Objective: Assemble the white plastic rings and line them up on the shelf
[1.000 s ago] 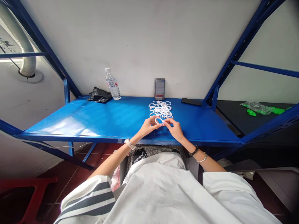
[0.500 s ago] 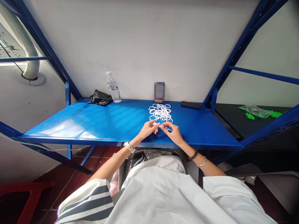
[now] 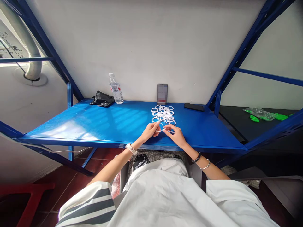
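Holding one thin white plastic ring (image 3: 160, 127) betw. both hands, just above the front of the blue metal shelf (image 3: 94, 123); step in hand looks like working its split. Left hand (image 3: 149, 131) pinches its left side, right hand (image 3: 175, 135) its right, fingertips closed on it. Next move prob. needs a steady pinch w/ both thumbs. Pile of white rings (image 3: 163, 113) lies just beyond. Forearms converge, wrists low.

Left hand (image 3: 149, 131) and right hand (image 3: 176, 135) are pinching one thin white plastic ring (image 3: 160, 127) between them, just above the near edge of the glossy blue metal shelf (image 3: 94, 121). Pile of white plastic rings (image 3: 163, 114) is lying just beyond. Clear plastic water bottle (image 3: 115, 89) and crumpled black bag (image 3: 102, 98) are sitting far left, flat black phone (image 3: 194, 107) far right.
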`<action>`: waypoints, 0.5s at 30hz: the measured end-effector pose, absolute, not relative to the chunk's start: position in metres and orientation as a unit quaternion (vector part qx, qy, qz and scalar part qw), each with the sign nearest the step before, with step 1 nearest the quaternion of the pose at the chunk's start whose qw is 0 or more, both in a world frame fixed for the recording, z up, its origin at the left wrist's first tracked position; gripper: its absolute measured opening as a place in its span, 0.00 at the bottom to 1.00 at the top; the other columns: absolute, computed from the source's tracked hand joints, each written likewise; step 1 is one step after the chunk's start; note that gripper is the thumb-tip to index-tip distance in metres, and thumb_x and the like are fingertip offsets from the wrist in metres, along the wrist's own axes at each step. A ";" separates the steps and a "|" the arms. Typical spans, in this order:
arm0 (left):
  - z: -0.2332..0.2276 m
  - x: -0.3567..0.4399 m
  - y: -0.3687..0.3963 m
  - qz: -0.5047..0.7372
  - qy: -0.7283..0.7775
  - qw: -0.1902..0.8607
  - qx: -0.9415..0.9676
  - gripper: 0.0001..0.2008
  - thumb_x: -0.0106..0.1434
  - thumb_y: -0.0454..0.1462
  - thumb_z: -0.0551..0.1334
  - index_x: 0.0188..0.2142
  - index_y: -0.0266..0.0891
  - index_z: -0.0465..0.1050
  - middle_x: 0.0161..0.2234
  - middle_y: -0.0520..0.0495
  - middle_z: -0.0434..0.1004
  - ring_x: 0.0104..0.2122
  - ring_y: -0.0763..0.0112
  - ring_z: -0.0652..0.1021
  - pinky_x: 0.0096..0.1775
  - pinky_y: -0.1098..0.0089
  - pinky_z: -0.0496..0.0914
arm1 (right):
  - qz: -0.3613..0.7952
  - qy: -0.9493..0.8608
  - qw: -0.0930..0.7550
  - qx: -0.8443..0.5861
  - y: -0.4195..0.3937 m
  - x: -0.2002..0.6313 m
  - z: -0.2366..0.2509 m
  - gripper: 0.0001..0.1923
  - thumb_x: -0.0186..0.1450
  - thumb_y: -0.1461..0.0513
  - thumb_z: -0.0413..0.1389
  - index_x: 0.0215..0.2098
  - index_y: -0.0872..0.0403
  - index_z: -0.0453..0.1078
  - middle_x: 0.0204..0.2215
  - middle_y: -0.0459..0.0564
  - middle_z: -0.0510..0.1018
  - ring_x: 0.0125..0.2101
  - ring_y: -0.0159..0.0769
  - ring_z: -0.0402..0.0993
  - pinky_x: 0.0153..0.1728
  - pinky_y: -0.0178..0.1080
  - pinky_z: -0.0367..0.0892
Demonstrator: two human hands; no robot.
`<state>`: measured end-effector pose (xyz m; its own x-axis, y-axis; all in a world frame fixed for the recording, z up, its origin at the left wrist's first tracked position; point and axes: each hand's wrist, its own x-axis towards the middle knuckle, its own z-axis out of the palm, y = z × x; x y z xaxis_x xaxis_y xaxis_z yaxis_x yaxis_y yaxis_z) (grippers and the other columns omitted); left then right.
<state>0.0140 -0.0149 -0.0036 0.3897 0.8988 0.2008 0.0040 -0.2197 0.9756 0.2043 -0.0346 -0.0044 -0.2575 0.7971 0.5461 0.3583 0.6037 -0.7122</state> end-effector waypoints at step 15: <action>0.006 0.014 -0.026 0.413 0.332 0.482 0.698 0.33 0.58 0.53 0.68 0.55 0.36 0.65 0.24 0.53 0.73 0.23 0.74 0.73 0.27 0.75 0.69 | 0.176 -0.759 0.495 -0.385 -0.037 0.204 -0.002 0.14 0.69 0.52 0.54 0.34 0.52 0.74 0.29 0.50 0.82 0.30 0.39 0.79 0.34 0.38 0.73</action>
<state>0.0136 -0.0259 0.0057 0.4390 0.8610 0.2567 0.0656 -0.3156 0.9466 0.2041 -0.0369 -0.0018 -0.2134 0.7589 0.6152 0.4095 0.6412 -0.6489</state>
